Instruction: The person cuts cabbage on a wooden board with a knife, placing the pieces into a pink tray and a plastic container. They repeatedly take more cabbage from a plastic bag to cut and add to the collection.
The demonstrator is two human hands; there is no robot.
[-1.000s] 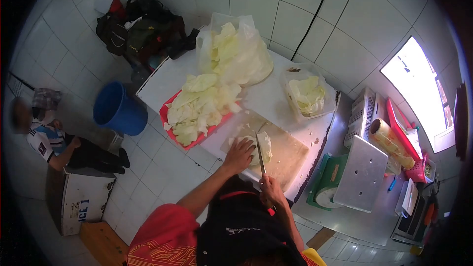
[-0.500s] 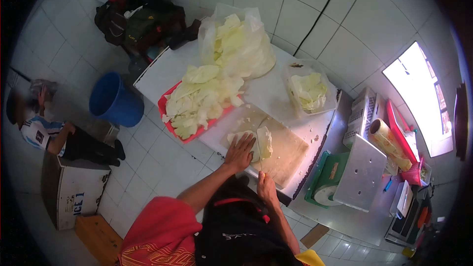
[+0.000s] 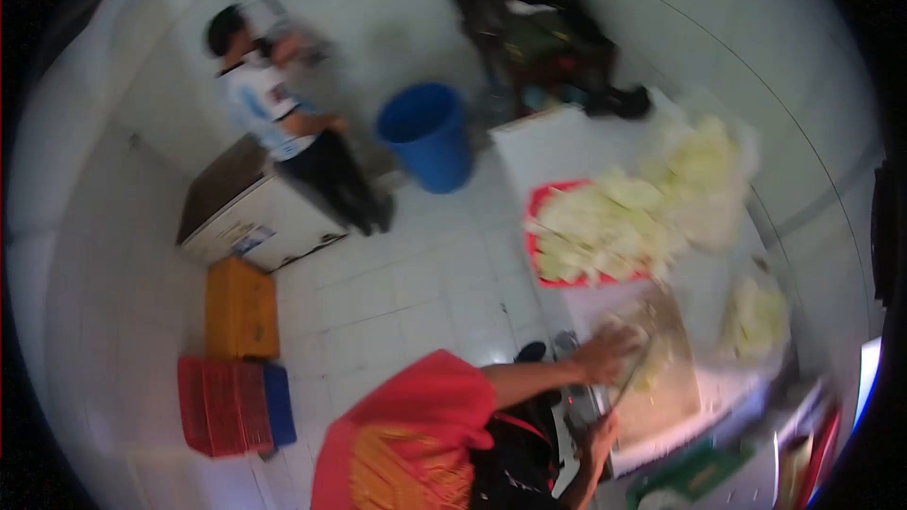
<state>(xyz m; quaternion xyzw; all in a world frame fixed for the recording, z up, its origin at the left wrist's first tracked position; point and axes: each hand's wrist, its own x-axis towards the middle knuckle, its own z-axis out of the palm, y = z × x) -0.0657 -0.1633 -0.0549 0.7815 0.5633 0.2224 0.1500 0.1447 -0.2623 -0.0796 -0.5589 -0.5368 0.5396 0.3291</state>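
My left hand (image 3: 607,351) is on pale cabbage leaves (image 3: 635,328) at the near-left part of the wooden cutting board (image 3: 666,406). Motion blurs its fingers, but they look curled over the leaves. My right hand (image 3: 599,436) grips a knife (image 3: 627,383) by the handle at the board's near edge. The blade points up and away, close beside my left hand. Another bit of cabbage (image 3: 650,376) lies just right of the blade. Beyond the board, a red basket (image 3: 535,203) is heaped with loose cabbage leaves (image 3: 600,227).
A clear bag of cabbage (image 3: 704,165) stands at the table's far end, and more cabbage (image 3: 756,316) sits at the right. A green scale (image 3: 694,472) is at lower right. On the floor stand a blue bin (image 3: 427,137) and crates (image 3: 222,406). Another person (image 3: 283,123) is at far left.
The view has swung left, so the table appears further right and blurred. My left hand, flat with fingers spread before, now looks curled on the cabbage. The knife blade shows more plainly.
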